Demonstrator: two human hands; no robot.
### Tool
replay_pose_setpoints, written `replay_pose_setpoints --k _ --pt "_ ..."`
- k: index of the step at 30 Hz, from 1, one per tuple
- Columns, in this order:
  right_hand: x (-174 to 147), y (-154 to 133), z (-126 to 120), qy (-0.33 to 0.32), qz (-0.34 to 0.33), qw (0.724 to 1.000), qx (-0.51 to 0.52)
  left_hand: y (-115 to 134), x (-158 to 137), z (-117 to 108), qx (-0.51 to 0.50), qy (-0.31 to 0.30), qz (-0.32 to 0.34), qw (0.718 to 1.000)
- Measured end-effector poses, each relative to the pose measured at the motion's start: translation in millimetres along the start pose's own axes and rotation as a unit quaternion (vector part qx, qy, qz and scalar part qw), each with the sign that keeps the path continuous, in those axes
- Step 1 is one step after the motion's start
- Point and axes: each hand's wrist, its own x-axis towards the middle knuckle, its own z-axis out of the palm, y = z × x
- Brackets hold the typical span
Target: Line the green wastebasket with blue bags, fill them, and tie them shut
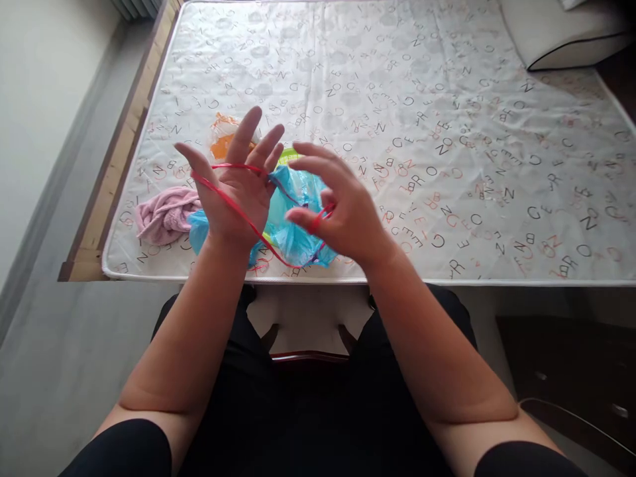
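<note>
Surface: white letter-printed mattress cover, right half bare; near edge just below hands.
L hand: raised, fingers spread, thin red plastic string looped across palm.
R hand: pinching string end.
Behind hands: crumpled blue plastic bag, pink cloth at left.

Both forearms rise side by side. The left hand stands upright, palm facing the person, fingers spread apart. The right hand curls beside it, thumb and forefinger pinched, other fingers arched above.

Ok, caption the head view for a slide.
Left hand open with red ribbon looped across it, right hand pinching it.
</note>
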Motion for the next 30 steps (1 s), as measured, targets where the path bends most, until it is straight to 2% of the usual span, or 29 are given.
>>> replay_pose_setpoints --k 2,4,6,8,10,14,20,26,30 --pt "-3 2 18 -0.028 0.000 0.997 -0.065 -2 -4 8 0.038 -0.035 -0.001 0.999" --pt "-4 7 33 -0.014 0.011 0.995 -0.097 -4 -6 13 0.088 -0.064 0.010 0.994" --pt "-5 13 42 0.010 0.036 0.993 -0.112 -6 -6 16 0.121 -0.081 0.051 0.988" --pt "-5 19 47 0.025 0.063 0.991 -0.118 -4 -6 17 0.126 -0.080 0.079 0.986" --pt "-3 24 48 0.029 0.083 0.991 -0.105 0 -8 20 0.127 -0.078 0.070 0.986" --pt "1 27 47 -0.013 0.106 0.992 -0.074 7 -16 28 0.122 -0.088 0.076 0.986" --pt "-1 25 48 -0.017 0.079 0.990 -0.118 10 -13 20 0.020 -0.030 0.077 0.996" --pt "-2 39 48 -0.107 0.108 0.973 -0.176 27 -10 -4 -0.113 0.089 0.019 0.989" --pt "3 43 36 -0.113 0.112 0.975 -0.158 28 -8 -22 -0.179 0.095 -0.011 0.979"
